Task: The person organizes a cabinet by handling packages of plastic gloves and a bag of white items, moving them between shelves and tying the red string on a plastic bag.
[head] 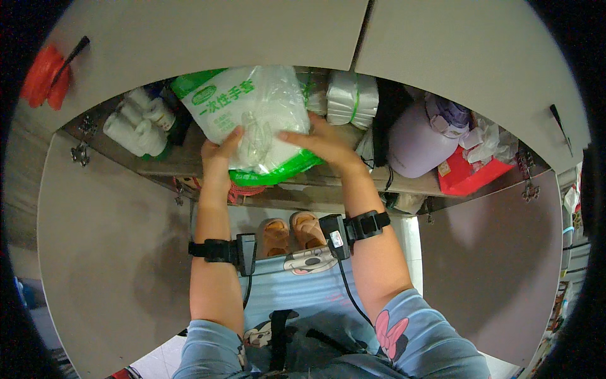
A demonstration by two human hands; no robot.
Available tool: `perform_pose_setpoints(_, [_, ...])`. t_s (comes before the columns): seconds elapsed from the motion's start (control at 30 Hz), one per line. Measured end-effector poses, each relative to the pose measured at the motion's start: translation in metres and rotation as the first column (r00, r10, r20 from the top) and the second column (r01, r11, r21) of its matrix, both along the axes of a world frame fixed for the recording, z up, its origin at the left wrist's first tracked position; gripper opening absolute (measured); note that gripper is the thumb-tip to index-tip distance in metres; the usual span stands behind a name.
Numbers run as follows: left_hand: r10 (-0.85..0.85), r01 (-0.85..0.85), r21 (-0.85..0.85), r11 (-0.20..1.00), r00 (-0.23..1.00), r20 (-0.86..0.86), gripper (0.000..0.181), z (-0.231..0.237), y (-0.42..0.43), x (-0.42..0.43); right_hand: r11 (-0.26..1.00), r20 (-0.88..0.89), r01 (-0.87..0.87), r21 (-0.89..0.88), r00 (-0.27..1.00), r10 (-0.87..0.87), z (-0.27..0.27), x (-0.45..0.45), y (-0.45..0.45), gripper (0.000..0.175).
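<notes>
A large pack of disposable gloves (222, 102), in clear plastic with green edges and green writing, is held between my hands in front of a cabinet shelf. My left hand (221, 146) grips its lower left side, thumb on the front. My right hand (326, 141) holds its right side, thumb also on the front, the other fingers partly hidden behind it. Just behind my right hand, a bundle of clear plastic bags (352, 99) tied with green string lies on the wooden shelf (184, 163).
White rolls (142, 123) stand at the shelf's left. To the right are a lilac rounded container (416, 137) and a red bag (473, 173) with crumpled plastic. Open cabinet doors (113, 246) flank me; red bags hang from the upper left door handle (71, 59).
</notes>
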State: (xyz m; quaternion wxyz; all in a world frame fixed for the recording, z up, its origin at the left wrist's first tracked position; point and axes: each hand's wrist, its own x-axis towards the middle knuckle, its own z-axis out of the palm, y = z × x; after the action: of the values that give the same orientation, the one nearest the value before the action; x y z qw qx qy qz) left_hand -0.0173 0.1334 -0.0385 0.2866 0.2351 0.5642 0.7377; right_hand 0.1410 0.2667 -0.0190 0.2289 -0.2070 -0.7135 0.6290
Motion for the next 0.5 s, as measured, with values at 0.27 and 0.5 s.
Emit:
perform_pose_setpoints(0.27, [-0.169, 0.242, -0.133, 0.961, 0.897, 0.408, 0.05, -0.022, -0.011, -0.004, 0.993, 0.208, -0.116, -0.012, 0.971, 0.116, -0.05, -0.011, 0.009, 0.076])
perform_pose_setpoints(0.5, [-0.203, 0.181, 0.092, 0.979, 0.838, 0.506, 0.045, -0.031, -0.029, -0.025, 0.982, -0.016, -0.188, 0.018, 0.982, 0.188, 0.001, -0.009, -0.016, 0.066])
